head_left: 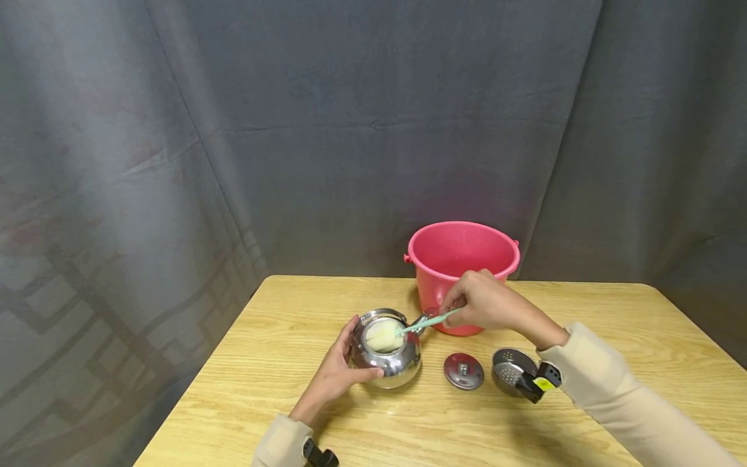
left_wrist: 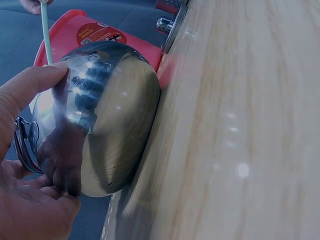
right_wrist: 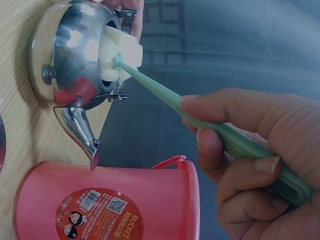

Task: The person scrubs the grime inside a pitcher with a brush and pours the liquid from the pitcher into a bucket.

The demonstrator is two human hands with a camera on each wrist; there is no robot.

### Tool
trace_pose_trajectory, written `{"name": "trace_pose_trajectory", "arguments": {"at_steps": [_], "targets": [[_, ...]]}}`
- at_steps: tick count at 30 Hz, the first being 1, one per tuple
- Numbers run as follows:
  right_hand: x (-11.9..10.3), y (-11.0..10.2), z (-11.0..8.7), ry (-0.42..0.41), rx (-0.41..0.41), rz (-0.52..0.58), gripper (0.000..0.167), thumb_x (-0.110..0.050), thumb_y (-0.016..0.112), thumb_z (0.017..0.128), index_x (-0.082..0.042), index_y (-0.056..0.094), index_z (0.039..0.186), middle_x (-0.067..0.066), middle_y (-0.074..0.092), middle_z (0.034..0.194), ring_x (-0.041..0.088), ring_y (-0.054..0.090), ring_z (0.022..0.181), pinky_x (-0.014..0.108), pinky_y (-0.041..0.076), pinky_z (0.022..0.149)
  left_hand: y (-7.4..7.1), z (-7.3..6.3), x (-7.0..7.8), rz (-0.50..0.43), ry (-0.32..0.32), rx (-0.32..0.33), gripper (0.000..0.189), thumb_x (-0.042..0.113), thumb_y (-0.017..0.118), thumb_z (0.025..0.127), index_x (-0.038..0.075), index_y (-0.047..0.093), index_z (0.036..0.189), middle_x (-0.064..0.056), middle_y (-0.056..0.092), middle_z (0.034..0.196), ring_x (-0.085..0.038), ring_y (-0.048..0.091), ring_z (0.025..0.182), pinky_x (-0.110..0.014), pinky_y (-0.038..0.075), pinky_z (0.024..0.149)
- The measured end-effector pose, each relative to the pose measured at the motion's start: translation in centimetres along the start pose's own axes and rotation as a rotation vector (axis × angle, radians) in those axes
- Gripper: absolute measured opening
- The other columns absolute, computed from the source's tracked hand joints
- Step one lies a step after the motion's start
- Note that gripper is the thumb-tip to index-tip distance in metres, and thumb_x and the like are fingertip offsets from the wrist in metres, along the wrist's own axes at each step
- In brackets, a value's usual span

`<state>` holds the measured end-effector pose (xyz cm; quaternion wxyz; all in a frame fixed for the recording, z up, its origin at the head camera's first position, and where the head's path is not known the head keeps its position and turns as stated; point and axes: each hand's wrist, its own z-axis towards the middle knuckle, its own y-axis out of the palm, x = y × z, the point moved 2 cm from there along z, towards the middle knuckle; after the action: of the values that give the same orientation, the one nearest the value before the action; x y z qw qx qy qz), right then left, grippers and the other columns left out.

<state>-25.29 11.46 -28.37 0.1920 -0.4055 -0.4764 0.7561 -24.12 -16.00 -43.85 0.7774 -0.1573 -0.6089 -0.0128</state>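
Note:
A shiny steel kettle (head_left: 394,368) stands upright on the table with its mouth uncovered. My left hand (head_left: 334,375) grips its rounded body from the left, thumb on the front and fingers round the far side. In my right hand (head_left: 483,303) is the pale green handle (right_wrist: 172,102) of a sponge brush, held between thumb and curled fingers. The brush's cream sponge head (head_left: 382,336) sits in the kettle's mouth, part of it showing above the rim. In the right wrist view, the spout (right_wrist: 77,130) points toward the bucket.
A pink bucket (head_left: 428,285) stands behind and to the right of the kettle. To the kettle's right, a round metal lid (head_left: 464,372) with a knob lies on the wooden table (head_left: 303,301). Beside it, under my right forearm, is a perforated metal strainer (head_left: 509,371). Grey curtains hang behind.

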Motion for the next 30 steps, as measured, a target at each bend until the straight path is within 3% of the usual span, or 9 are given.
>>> {"name": "trace_pose_trajectory", "arguments": {"at_steps": [11,17,22,30], "targets": [[-0.3,-1.1,-1.0,-0.002,0.014,-0.003,0.012,-0.006,0.081,0.071,-0.016,0.078,0.077,-0.015,0.06,0.06,0.009,0.047,0.053,0.025,0.041,0.05,0.0,0.1,-0.2,0.001,0.001,0.003,0.109,0.007,0.086,0.069,0.005,0.018,0.154,-0.023,0.022,0.155,-0.036,0.02,0.142,-0.049,0.015,0.113],[-0.1,-1.0,-2.4,0.017,0.039,0.036,0.012,-0.008,0.083,0.073,-0.015,0.078,0.081,-0.014,0.064,0.067,0.011,0.05,0.062,0.026,0.043,0.054,0.0,0.2,-0.2,0.002,-0.001,0.004,0.109,0.006,0.086,0.069,0.004,0.018,0.154,-0.023,0.022,0.155,-0.036,0.019,0.142,-0.049,0.014,0.113],[0.4,-0.1,-3.9,0.015,0.132,0.042,0.012,-0.012,0.084,0.073,-0.019,0.078,0.081,-0.015,0.065,0.072,0.013,0.05,0.069,0.027,0.043,0.056,0.0,0.3,-0.1,0.011,0.002,0.005,0.11,0.006,0.086,0.069,0.004,0.017,0.154,-0.025,0.021,0.155,-0.038,0.02,0.141,-0.05,0.016,0.113],[0.8,2.6,-7.0,0.115,0.264,0.124,0.012,-0.014,0.081,0.075,-0.019,0.076,0.085,-0.015,0.058,0.065,0.004,0.049,0.059,0.023,0.041,0.049,0.1,0.3,-0.2,0.012,-0.001,0.001,0.11,0.007,0.086,0.069,0.005,0.017,0.154,-0.024,0.021,0.155,-0.037,0.021,0.141,-0.049,0.017,0.113]]}}
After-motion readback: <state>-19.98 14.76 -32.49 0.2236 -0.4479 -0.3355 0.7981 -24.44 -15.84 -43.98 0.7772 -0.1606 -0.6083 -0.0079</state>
